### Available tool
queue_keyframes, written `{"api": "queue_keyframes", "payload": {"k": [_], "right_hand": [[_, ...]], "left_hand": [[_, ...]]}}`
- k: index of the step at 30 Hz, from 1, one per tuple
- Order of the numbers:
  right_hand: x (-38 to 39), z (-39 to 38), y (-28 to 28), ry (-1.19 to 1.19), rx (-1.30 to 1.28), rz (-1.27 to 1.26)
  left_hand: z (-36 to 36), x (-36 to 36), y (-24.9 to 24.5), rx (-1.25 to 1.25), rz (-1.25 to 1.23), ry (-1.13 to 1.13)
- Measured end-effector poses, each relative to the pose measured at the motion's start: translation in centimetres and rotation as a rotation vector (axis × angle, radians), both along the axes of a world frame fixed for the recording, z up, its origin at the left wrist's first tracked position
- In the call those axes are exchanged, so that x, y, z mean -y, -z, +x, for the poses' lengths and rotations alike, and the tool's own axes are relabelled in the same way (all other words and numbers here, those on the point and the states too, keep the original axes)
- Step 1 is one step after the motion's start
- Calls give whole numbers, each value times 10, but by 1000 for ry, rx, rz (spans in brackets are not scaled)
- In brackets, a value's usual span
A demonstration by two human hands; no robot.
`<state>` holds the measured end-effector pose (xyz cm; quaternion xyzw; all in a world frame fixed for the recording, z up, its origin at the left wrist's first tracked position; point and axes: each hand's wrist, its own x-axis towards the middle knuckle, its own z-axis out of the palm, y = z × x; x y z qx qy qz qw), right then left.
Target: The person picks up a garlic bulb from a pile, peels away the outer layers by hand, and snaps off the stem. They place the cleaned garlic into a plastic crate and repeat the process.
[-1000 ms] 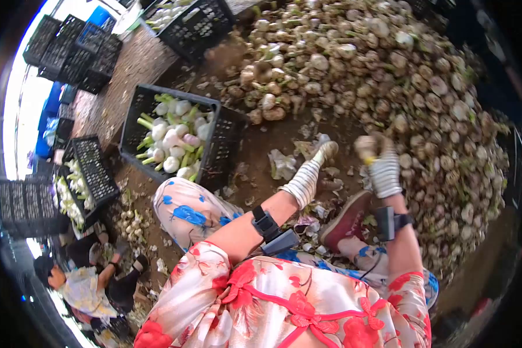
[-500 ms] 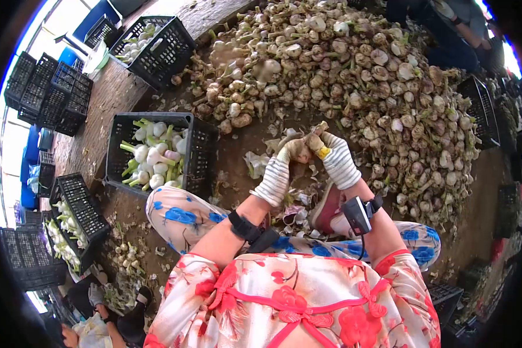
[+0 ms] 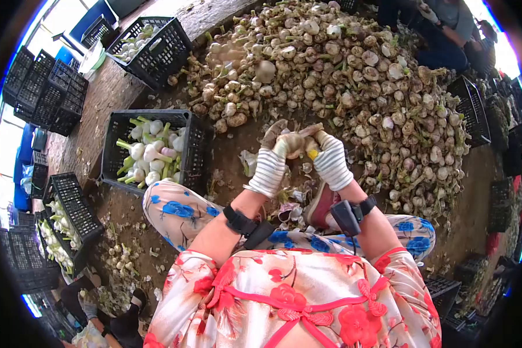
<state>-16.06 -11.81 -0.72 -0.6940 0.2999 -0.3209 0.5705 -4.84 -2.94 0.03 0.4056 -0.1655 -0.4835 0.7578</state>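
Both my hands meet over the floor in front of my crossed legs, in gloves with striped cuffs. My left hand (image 3: 274, 158) is closed round a garlic bulb (image 3: 296, 145), partly hidden by the fingers. From the other side my right hand (image 3: 329, 159) pinches at the same bulb, with a patch of yellow showing near its thumb. Loose peeled skins (image 3: 289, 210) lie below the hands, by my shoe. Just beyond them rises a large heap of unpeeled garlic (image 3: 330, 81).
To the left stands a black crate (image 3: 194, 156) of cleaned white garlic bulbs (image 3: 151, 152). Another filled crate (image 3: 162, 58) is farther back, and a tilted one (image 3: 78, 209) sits lower left. Co-workers sit at the top right (image 3: 443, 43) and bottom left (image 3: 98, 319).
My hands stay together on the bulb. The right forearm has rolled, turning its wrist device, and the left fingers have shifted outward. The whole view has moved slightly.
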Motion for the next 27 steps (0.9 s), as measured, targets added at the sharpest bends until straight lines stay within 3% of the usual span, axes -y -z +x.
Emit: {"api": "queue_keyframes", "payload": {"k": [1,3,4,5,7,8,9,11,12,13,15,16,17,18,19,21,23,24,25,27], "right_hand": [[2,0,1,13,-28,-184],[5,1,3,29,-48,-184],[0,-1,-9,12,11,103],[-4,-1,-17,-5,71,389],[-4,-4,-4,-4,170,372],[-7,-4,-2,31,195,417],[-8,-3,-1,66,224,462],[-15,-2,1,74,207,448],[-17,0,0,78,194,421],[-17,1,-2,85,183,391],[-14,-4,-14,36,199,301],[-7,-7,-13,-9,224,402],[-2,-9,-14,-58,250,501],[-1,-10,-16,-111,320,713],[-2,-11,-20,-113,322,709],[-7,-13,-31,-118,137,676],[-9,-9,-8,-76,120,607],[-12,-6,-3,-134,118,510],[-14,-2,-1,-193,118,408],[-10,0,-10,-190,78,416]], "left_hand": [[-1,3,-3,-37,17,-13],[12,3,11,-403,12,350],[21,1,19,-564,15,595],[25,1,11,-560,15,599],[24,-1,-4,-457,134,500],[17,-1,-23,-452,151,323],[11,2,-16,-452,155,325],[2,3,14,337,78,-80],[8,5,20,514,29,-170],[15,5,25,516,30,-170],[30,-3,9,335,57,60],[38,-5,-2,152,130,192],[44,-9,-19,127,160,299],[48,-12,-17,-10,85,360],[52,-12,-14,-145,7,421],[55,-7,-15,-105,77,444],[48,-5,-13,183,216,387],[46,-2,3,369,163,371],[42,-1,18,192,52,328],[33,-1,17,230,174,158]]}}
